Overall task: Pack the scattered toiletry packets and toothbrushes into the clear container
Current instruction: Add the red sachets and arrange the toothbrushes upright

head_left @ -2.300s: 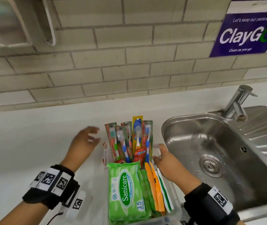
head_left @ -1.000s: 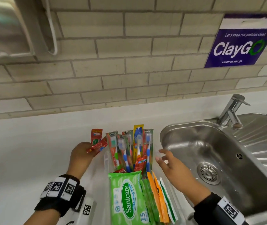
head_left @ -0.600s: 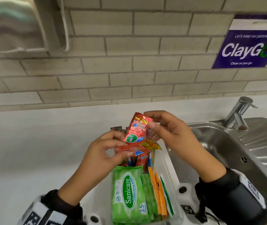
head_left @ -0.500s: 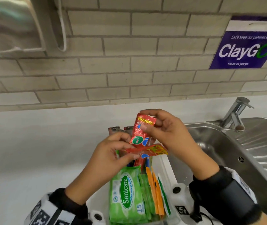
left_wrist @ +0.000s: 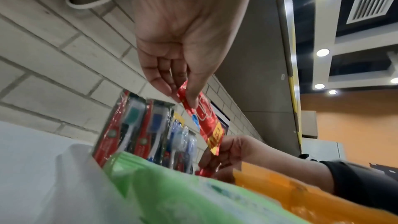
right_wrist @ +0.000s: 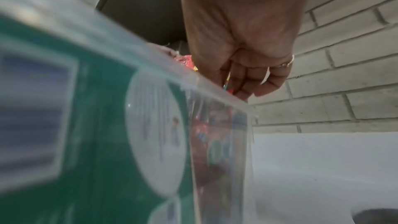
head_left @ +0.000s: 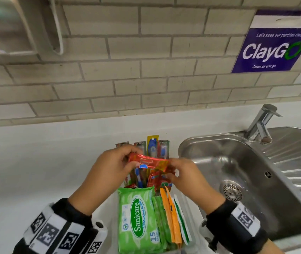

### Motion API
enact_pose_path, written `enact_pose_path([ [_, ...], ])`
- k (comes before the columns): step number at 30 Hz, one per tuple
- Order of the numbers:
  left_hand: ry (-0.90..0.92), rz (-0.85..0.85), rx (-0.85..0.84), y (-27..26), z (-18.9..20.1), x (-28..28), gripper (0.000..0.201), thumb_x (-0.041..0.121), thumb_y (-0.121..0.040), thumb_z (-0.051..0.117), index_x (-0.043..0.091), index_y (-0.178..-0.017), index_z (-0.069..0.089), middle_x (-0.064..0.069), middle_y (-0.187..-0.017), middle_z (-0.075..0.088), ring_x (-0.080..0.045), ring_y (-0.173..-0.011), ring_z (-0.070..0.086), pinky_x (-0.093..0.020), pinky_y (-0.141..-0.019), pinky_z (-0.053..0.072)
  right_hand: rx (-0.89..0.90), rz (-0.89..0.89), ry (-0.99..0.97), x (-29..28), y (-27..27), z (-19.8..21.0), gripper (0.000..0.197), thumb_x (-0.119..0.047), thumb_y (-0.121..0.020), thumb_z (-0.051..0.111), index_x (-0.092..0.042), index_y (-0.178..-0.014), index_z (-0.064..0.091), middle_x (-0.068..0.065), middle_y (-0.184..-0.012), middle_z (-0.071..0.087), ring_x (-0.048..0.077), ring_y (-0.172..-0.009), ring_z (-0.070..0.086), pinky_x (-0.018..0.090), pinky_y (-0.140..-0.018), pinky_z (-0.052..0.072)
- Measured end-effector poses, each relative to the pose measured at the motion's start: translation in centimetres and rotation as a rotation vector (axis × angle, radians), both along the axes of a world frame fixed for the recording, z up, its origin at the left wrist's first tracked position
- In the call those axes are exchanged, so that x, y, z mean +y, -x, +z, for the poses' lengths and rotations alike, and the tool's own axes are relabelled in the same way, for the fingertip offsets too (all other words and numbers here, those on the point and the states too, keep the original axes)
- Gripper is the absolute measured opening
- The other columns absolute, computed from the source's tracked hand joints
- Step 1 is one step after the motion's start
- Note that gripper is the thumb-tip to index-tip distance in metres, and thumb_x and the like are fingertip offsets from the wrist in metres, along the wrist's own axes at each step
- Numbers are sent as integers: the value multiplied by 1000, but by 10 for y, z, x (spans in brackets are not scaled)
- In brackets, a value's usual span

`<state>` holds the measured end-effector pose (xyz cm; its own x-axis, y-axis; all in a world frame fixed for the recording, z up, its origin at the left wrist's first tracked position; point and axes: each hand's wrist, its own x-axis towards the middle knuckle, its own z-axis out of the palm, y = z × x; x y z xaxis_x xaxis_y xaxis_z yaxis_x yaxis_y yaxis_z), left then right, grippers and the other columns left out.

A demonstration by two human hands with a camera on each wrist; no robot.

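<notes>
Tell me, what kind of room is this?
Probably a shared office pantry: a steel sink with a tap set in a white counter, and a wall sign about keeping pantries clean.

2 hands in frame, left hand (head_left: 109, 167) and right hand (head_left: 184, 177). 4 packaged toothbrushes (head_left: 152, 145) standing at the back of 1 clear container (head_left: 189, 208), 1 green wipes pack (head_left: 137, 219), 2 orange packets (head_left: 170, 215), 1 sink (head_left: 255, 171) right side.

Lower halves of the toothbrushes (head_left: 152, 149) behind both hands, container wall (right_wrist: 219, 94) blurred (print beneath unreadable)
</notes>
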<state>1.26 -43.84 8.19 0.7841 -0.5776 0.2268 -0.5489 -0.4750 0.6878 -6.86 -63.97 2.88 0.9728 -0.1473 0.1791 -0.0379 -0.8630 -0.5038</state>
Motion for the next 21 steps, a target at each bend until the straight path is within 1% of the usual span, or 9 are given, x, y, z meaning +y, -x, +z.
enact_pose_path([
  [2, -160, -36, -83, 3, 1, -9, 25, 21, -80, 68, 37, -100, 65, 18, -90, 69, 0, -73, 57, -20, -70, 46, -25, 1, 169, 0, 0, -14, 19, -18, -79, 67, -21, -97, 70, 0, -110, 66, 22, -99, 55, 32, -82, 46],
  [3, -224, -59, -130, 4, 1, -13, 24, 22, -82, 65, 36, -102, 65, 16, -92, 69, -2, -74, 55, -21, -69, 44, -33, -16, 143, 0, 1, -18, 21, -18, -80, 66, -20, -100, 70, 0, -116, 62, 22, -104, 52, 30, -84, 44],
  [5, -313, -107, -194, 3, 0, -18, 23, 23, -85, 61, 36, -103, 65, 14, -92, 69, -4, -78, 54, -23, -68, 42, -61, -43, -15, -1, 3, -24, 26, -14, -83, 64, -18, -108, 67, 1, -122, 56, 15, -101, 52, 17, -82, 38],
  [7, -395, -137, -238, 0, -2, -20, 26, 20, -85, 59, 38, -104, 64, 11, -93, 69, -9, -85, 58, -27, -70, 45, -84, -67, -124, 0, 4, -25, 27, -9, -85, 60, -15, -111, 64, 0, -122, 54, 6, -89, 52, 1, -70, 34],
  [9, -492, -169, -297, 0, -3, -22, 35, 12, -84, 58, 38, -107, 62, 8, -95, 69, -15, -90, 59, -30, -71, 45, -105, -65, -178, 2, 4, -27, 28, -5, -85, 57, -13, -111, 64, 0, -121, 54, 2, -88, 49, -3, -68, 35],
  [12, -616, -246, -417, 10, -4, -34, 40, 10, -87, 53, 35, -118, 58, 0, -100, 68, -21, -95, 57, -30, -74, 40, -100, -58, -205, 4, 5, -29, 24, -6, -87, 55, -11, -109, 64, 0, -123, 52, 2, -90, 50, -1, -69, 36],
  [15, -711, -282, -535, 18, -3, -48, 50, 1, -85, 49, 27, -128, 49, -6, -104, 65, -27, -100, 55, -35, -81, 43, -96, -52, -190, 5, 6, -26, 20, -10, -90, 54, -12, -107, 66, 0, -125, 51, 1, -91, 50, 7, -71, 38],
  [18, -677, -273, -530, 17, 4, -45, 58, -5, -78, 52, 25, -127, 51, -6, -108, 65, -28, -102, 56, -38, -85, 47, -78, -47, -152, 7, 10, -20, 20, -15, -92, 52, -12, -106, 66, 0, -125, 51, 6, -89, 53, 10, -64, 36],
  [21, -594, -272, -499, 16, 12, -32, 44, 5, -78, 61, 25, -116, 61, -4, -99, 69, -26, -94, 62, -35, -77, 49, -28, -38, -101, 7, 13, -12, 23, -18, -94, 48, -10, -108, 64, 2, -122, 53, 18, -96, 61, 17, -68, 38],
])
